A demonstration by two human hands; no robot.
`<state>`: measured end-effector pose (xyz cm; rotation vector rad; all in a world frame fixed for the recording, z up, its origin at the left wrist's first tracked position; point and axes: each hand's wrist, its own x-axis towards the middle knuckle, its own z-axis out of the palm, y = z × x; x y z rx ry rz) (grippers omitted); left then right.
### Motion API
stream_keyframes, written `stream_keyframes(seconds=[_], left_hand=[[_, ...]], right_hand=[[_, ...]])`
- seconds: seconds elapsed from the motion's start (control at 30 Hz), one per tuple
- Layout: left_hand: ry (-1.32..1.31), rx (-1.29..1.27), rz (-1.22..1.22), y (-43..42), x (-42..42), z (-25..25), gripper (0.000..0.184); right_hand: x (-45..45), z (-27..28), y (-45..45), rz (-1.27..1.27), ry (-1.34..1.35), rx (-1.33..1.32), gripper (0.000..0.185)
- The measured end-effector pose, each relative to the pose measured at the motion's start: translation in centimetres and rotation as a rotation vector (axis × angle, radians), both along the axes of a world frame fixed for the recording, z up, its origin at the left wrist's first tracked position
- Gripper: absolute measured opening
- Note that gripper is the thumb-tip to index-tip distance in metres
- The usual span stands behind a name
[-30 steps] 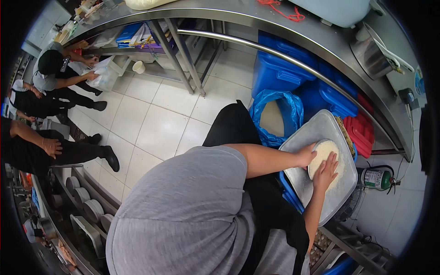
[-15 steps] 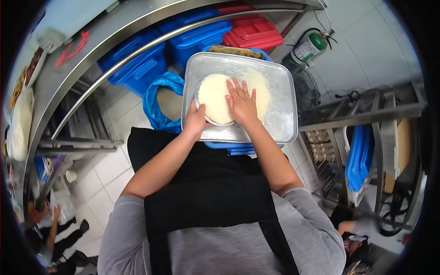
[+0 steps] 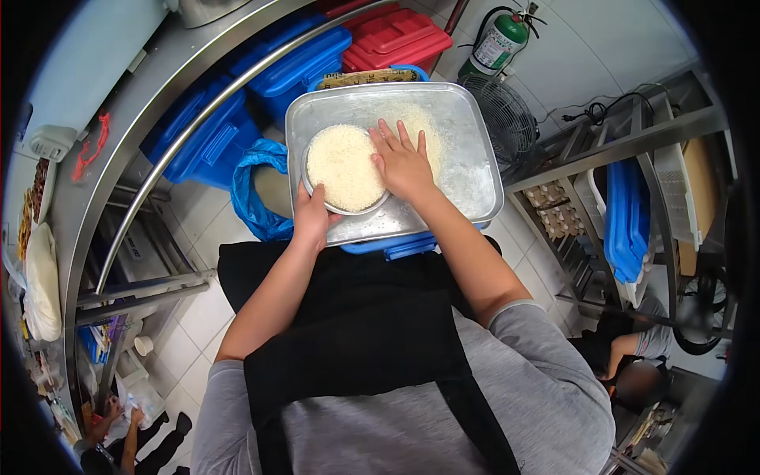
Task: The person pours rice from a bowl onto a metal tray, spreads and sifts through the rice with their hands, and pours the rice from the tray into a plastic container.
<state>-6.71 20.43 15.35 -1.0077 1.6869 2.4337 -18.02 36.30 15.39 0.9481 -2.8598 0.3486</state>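
Observation:
A round metal bowl [image 3: 366,211] filled with pale grains that look like rice [image 3: 343,166] sits on the left part of a large metal tray [image 3: 475,190]. My left hand [image 3: 312,215] grips the bowl's near-left rim, thumb on top. With fingers stretched out, my right hand [image 3: 402,162] lies at the bowl's right edge, partly over a thin spread of loose grains [image 3: 419,119] on the tray. Below the tray, part of a blue lid [image 3: 388,244] shows. An open blue bag [image 3: 257,198] of pale contents is left of the tray.
Blue bins [image 3: 206,138] and a red bin [image 3: 396,39] stand under a steel counter [image 3: 103,134]. A fan [image 3: 497,119] and a fire extinguisher [image 3: 497,46] are behind the tray. At right is a metal rack [image 3: 617,170] with egg trays. Other people appear at both lower corners.
The view has shifted. My right hand has moved from over the grains in the bowl to its right edge. Fewer loose grains lie on the tray; my left hand keeps hold of the bowl.

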Motion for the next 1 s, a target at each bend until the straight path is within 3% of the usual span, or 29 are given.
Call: stream_keyframes(seconds=[0.07,0.17,0.3,0.37,0.5,0.63,0.77,0.87,1.0], left_hand=[[0.004,-0.011,-0.009,0.0,-0.3,0.0,0.04],[0.011,0.016,-0.007,0.1,-0.3,0.0,0.039],[0.028,0.042,0.021,0.4,0.0,0.7,0.039],[0.002,0.034,0.019,0.3,0.0,0.8,0.039],[0.013,0.01,0.01,0.3,-0.1,0.6,0.038],[0.056,0.018,-0.008,0.2,-0.1,0.2,0.036],[0.054,-0.004,-0.008,-0.3,0.2,-0.4,0.036],[0.022,-0.044,-0.007,-0.3,0.3,0.0,0.036],[0.026,-0.059,-0.02,-0.2,-0.1,0.4,0.037]], right_hand=[[0.6,0.3,-0.7,0.007,0.004,-0.027,0.054],[4.0,0.3,-3.6,0.221,-0.051,-0.09,0.054],[3.5,-0.7,-3.3,0.204,-0.1,-0.098,0.053],[1.2,-0.9,-1.2,0.078,-0.052,0.0,0.052],[0.5,-0.1,-0.6,-0.044,-0.02,-0.045,0.051],[4.4,-0.3,-3.9,0.245,-0.104,-0.135,0.053],[2.8,-0.7,-2.6,0.188,-0.123,-0.059,0.053],[0.4,-1.0,-0.3,0.006,-0.029,-0.022,0.053],[2.6,-0.2,-2.6,0.119,-0.023,-0.105,0.053]])
